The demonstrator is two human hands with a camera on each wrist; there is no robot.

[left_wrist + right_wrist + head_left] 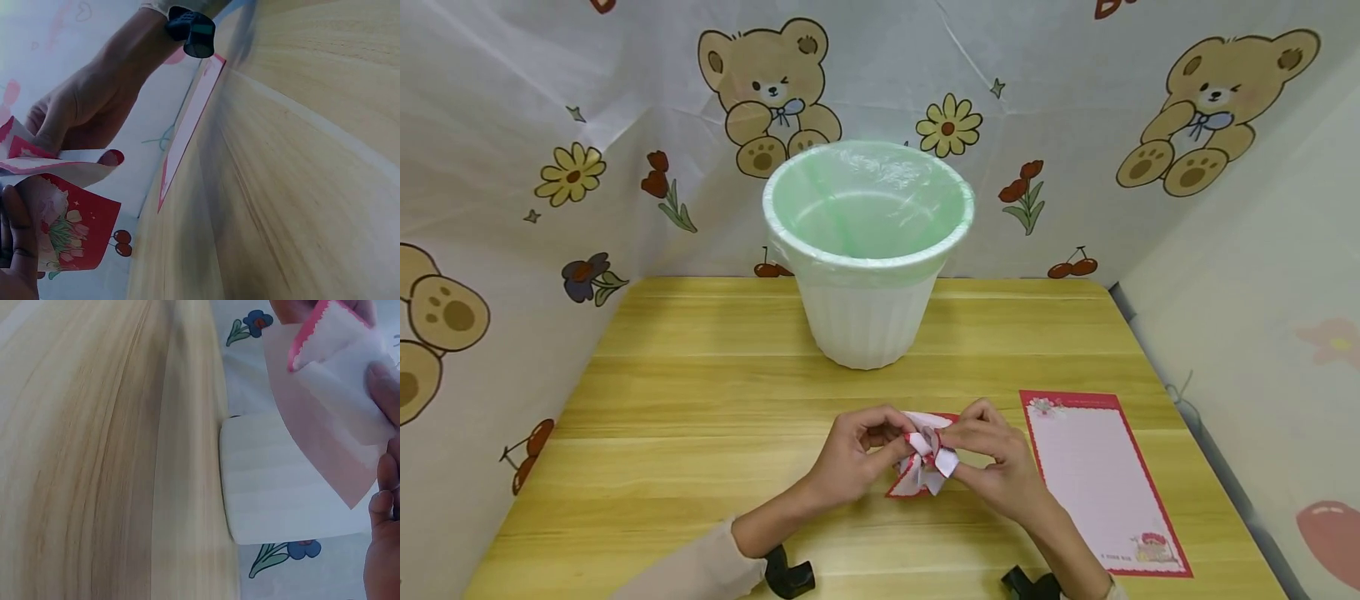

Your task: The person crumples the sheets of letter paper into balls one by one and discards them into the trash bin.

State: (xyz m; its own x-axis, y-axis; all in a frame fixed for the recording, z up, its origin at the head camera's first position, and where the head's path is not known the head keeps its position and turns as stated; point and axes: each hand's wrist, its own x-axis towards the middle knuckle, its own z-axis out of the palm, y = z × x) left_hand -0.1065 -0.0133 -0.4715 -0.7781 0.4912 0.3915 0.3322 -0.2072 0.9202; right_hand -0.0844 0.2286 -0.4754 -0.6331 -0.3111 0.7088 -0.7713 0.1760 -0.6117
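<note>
A crumpled sheet of letter paper [917, 477], white with red edges, is held between both hands above the front of the table. My left hand [856, 457] pinches its left side with thumb and fingers. On the other side, my right hand [1000, 462] pinches a folded part. The left wrist view shows the paper's red face [94, 225] with printed tulips, and the right hand [87, 103] gripping from above. In the right wrist view the sheet [331, 419] bends in loose folds, its paler back showing. Fingers hide parts of the crumpled middle.
A white bin [865, 321] lined with a pale green plastic bag [857, 208] stands at the table's back. To the right lies a flat red-bordered letter sheet [1101, 483]. Bear-patterned cloth [880, 75] hangs behind the wooden table [700, 400]. Both wrists carry black devices [790, 575].
</note>
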